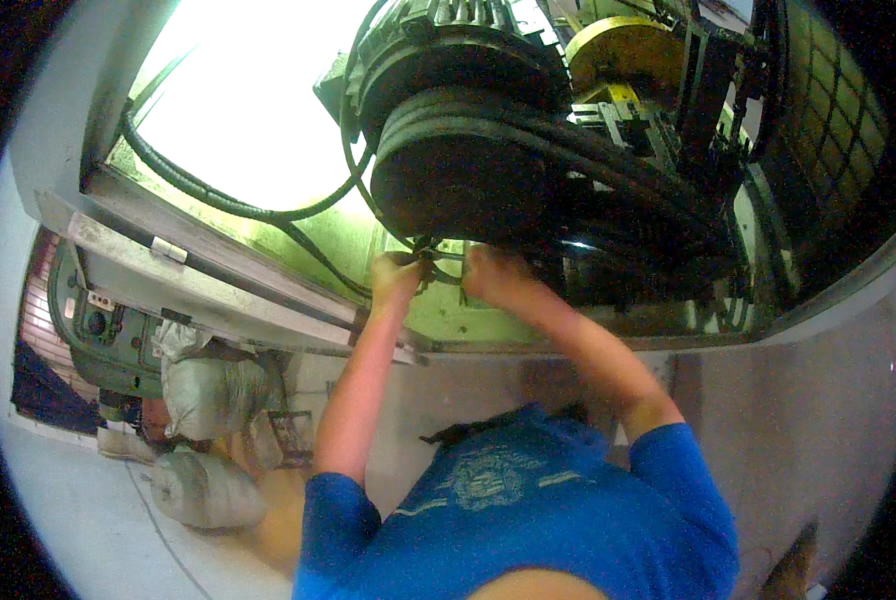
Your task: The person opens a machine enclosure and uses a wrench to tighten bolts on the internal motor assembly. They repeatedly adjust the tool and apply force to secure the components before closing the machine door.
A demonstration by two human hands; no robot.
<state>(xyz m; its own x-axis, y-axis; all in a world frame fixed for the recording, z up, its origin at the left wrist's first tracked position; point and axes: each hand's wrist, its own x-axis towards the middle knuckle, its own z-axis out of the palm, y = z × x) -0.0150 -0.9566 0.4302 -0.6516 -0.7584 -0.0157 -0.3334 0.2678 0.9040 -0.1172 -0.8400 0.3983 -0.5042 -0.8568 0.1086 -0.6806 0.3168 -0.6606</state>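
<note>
My left hand (396, 278) reaches up under a large dark belt pulley (458, 185), its fingers closed on a small dark part (426, 250). What that part is, I cannot make out. My right hand (498, 277) is a little to its right, blurred, and curled round the end of a thin metal rod (450, 256). This rod points from my right hand toward the dark part by my left fingers. Its kind is unclear. A thin black cable hangs down beside the pulley and passes close to both hands.
A finned motor (448, 30) sits above the pulley, with belts (628, 175) running right. A thick black hose (208, 200) crosses the open cabinet. Its metal sill (218, 290) runs below. At lower left are a green machine (113, 335) and filled sacks (218, 395). A yellow wheel (623, 55) stands behind.
</note>
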